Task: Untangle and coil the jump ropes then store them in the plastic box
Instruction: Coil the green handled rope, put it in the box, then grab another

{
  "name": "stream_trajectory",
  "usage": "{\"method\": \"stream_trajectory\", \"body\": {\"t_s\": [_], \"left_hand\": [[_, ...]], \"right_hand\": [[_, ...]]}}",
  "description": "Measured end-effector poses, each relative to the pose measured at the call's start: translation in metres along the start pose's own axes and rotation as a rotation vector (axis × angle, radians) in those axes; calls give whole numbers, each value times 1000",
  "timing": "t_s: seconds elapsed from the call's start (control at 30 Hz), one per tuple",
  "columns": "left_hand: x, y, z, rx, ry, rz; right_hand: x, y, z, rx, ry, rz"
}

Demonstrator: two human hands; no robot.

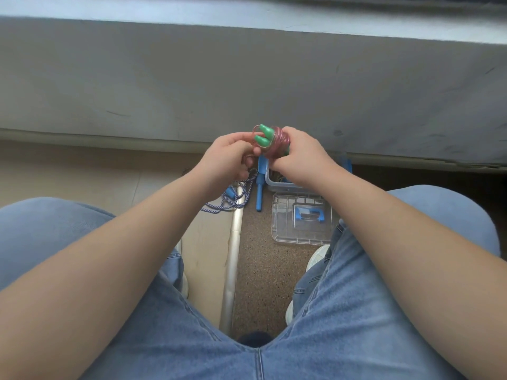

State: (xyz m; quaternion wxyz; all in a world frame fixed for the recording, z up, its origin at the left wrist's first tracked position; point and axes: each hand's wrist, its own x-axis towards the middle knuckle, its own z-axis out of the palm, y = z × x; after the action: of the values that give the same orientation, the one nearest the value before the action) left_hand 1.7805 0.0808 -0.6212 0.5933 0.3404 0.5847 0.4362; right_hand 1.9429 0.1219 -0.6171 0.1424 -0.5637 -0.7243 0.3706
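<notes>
Floor by grey wall; both hands up over plastic box (274,182): right hand (299,154) grips coiled pink rope (277,142) with green handles (262,135), left hand (227,157) pinches loose end. Step: finishing coil; next, lower into box. Blue rope (233,198) uncoiled on floor

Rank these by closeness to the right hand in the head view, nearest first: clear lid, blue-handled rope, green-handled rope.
From the right hand:
1. Green-handled rope: gripped in that hand.
2. Blue-handled rope: on the floor, lower left.
3. Clear lid: on the floor, farther down, toward the person.
</notes>
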Motion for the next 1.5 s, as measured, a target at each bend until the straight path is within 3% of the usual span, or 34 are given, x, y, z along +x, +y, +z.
{"method": "stream_trajectory", "body": {"t_s": [0.13, 0.27, 0.5, 0.7, 0.8, 1.0, 1.1, 1.3, 1.5], "left_hand": [[-3, -2, 0, 70, 44, 86], [-3, 0, -9, 193, 82, 195], [-9, 12, -13, 651, 0, 434], [-8, 7, -12, 350, 184, 285], [-7, 4, -7, 322, 215, 287], [-12, -4, 5, 327, 129, 386], [-12, -6, 6, 323, 103, 352], [-12, 2, 9, 108, 107, 312], [-12, 6, 15, -194, 125, 196]], "right_hand": [[-5, 0, 0, -79, 30, -68], [-12, -8, -7, -23, -113, -146], [4, -5, -12, 306, -143, -35], [-1, -6, -10, 500, -163, 41], [-2, -6, -7, 614, -129, 73], [-2, -8, -8, 728, -12, 175], [-4, -10, -7, 735, 4, 179], [-3, -11, -3, 704, 65, 112], [-4, -15, 1, 750, 240, -104]]}}
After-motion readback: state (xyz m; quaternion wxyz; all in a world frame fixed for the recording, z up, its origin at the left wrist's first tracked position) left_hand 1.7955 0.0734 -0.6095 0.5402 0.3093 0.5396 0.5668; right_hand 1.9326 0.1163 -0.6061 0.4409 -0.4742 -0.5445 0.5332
